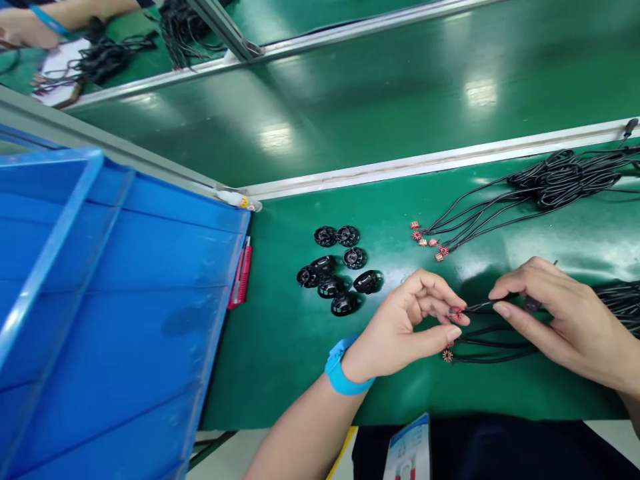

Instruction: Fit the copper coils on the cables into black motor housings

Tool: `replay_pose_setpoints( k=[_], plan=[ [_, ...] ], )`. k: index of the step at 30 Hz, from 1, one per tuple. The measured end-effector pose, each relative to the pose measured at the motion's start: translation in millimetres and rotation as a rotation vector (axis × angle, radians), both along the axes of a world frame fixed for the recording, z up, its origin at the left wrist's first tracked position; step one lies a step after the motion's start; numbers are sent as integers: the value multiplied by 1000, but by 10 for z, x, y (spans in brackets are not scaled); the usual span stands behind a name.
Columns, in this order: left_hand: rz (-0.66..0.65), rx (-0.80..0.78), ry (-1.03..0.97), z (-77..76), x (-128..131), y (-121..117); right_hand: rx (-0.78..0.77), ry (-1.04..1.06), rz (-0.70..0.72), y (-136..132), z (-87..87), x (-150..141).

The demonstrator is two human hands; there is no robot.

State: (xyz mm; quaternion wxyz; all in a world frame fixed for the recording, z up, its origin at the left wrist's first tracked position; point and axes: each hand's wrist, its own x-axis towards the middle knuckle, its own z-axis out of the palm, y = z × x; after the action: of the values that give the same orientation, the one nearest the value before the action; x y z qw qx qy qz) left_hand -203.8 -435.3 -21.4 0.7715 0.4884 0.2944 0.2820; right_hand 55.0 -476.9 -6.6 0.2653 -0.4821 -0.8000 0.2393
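Note:
My left hand (407,320), with a blue wrist strap (345,373), has its fingers closed round a small red star-shaped coil (456,314) at the end of a black cable. To the right, my right hand (555,313) pinches that thin cable (481,307) between thumb and forefinger. A dark piece (533,304) shows under its curled fingers; I cannot make out what it is. Just below my hands, more black cables (505,345) lie on the bench, one ending in a copper-coloured star-shaped coil (447,355). Several round black plastic housings (345,303) sit left of my left hand.
A coiled bundle of black cables (560,180) with red coil ends lies at the back right. On the left stands a large blue bin (150,300), with a red-handled tool (243,273) and a small bottle (240,200) beside it. Behind a partition, another person's arm (95,10) shows.

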Motion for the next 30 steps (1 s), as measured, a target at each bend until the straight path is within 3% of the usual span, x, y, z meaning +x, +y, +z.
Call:
replay_pose_setpoints(
  k=[3,7,15,30],
  plan=[
    [50,-149,-103,-16,12,-20,38,23,-30,4,23,-3],
    [86,-191,-122,-26,26,-51,48,33,-5,-11,22,-68],
    [215,72,19,-1,99,-153,227,36,-94,-45,49,-308],
    [238,84,-84,6,155,-170,202,65,-87,-108,-16,-324]
  ],
)
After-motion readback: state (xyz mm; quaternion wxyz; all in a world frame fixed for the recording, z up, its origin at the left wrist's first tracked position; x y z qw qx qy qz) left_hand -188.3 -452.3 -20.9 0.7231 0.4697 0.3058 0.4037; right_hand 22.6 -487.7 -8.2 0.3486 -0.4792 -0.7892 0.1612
